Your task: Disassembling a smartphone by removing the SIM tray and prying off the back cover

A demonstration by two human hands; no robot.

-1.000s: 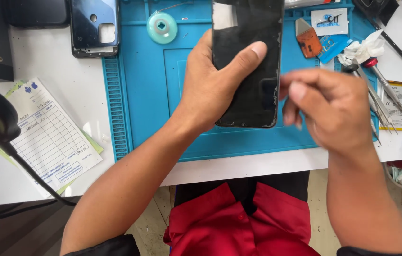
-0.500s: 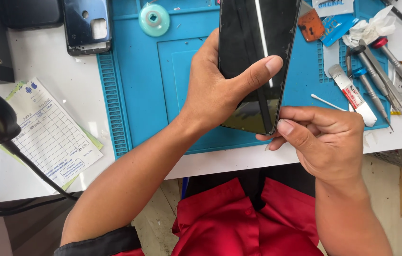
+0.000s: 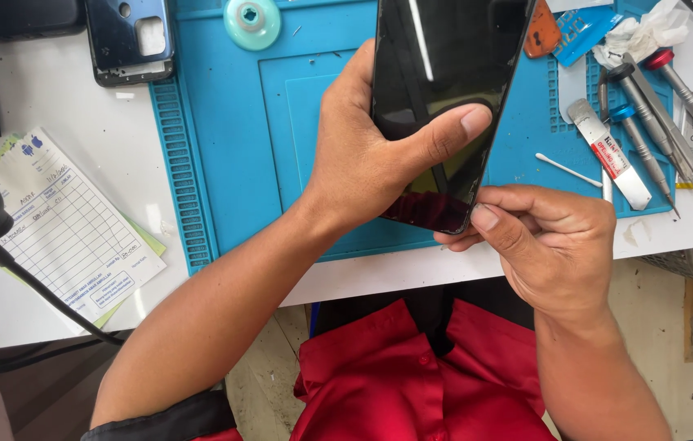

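1. Nearest, at the bottom of the view, sits a person's lap in a red shirt [image 3: 420, 384], with both bare forearms reaching up towards a white table [image 3: 60, 114].
2. The right hand [image 3: 546, 245] is curled, its thumb and fingertips pinching the lower right corner of a black phone [image 3: 444, 73].
3. The left hand [image 3: 371, 159] grips the same phone from the left side, fingers behind it and the thumb laid across its glossy dark front; the phone is held upright, slightly tilted, above the table.
4. Under the hands lies a blue work mat [image 3: 240, 139] that covers the middle of the table.
5. Left of the mat rests a printed paper form [image 3: 69, 229], with a black cable [image 3: 36, 290] crossing near it.
6. Right of the phone, on the mat, lie a thin white cotton swab [image 3: 567, 169], a white glue tube [image 3: 612, 155] and several screwdrivers [image 3: 657, 122] side by side.
7. Farther away, at the top left, sit a dark blue phone back cover [image 3: 130, 41] and a pale green round roll [image 3: 252, 20].
8. At the top right are an orange pick [image 3: 541, 37] and crumpled white tissue [image 3: 640, 37].
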